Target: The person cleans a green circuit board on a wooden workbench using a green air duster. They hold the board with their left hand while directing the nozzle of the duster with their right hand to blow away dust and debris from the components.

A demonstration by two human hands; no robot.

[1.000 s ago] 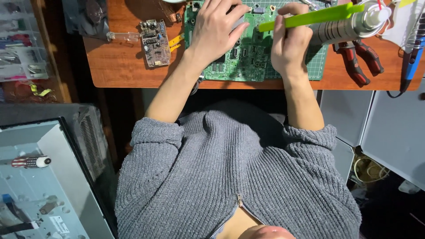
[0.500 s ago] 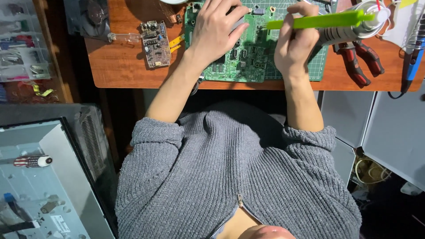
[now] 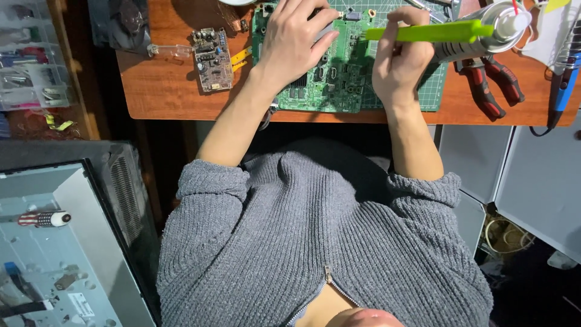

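Left hand (image 3: 296, 39) at 12 o'clock, fingers spread fairly wide, palm down flat on the green circuit board (image 3: 339, 72), pressing it to the cutting mat (image 3: 437, 91). Right hand (image 3: 399, 57) at 1 o'clock, curled narrow around a lime-green flat tool (image 3: 426, 31); tool lies level, pointing toward 3 o'clock, its near end over the board. Board sits on the wooden desk (image 3: 163, 91), top centre. Counts: two hands, two boards, the big green one plus one small brown board (image 3: 212, 59) at 11 o'clock, apart from the hands. One metal spray can (image 3: 484, 33) just behind the tool. One pair of red-handled pliers (image 3: 490, 82) at 2 o'clock. One blue-handled tool (image 3: 566, 85) at the far right. One red-and-white screwdriver (image 3: 43, 218) at 8 o'clock on a grey metal panel (image 3: 66, 260).
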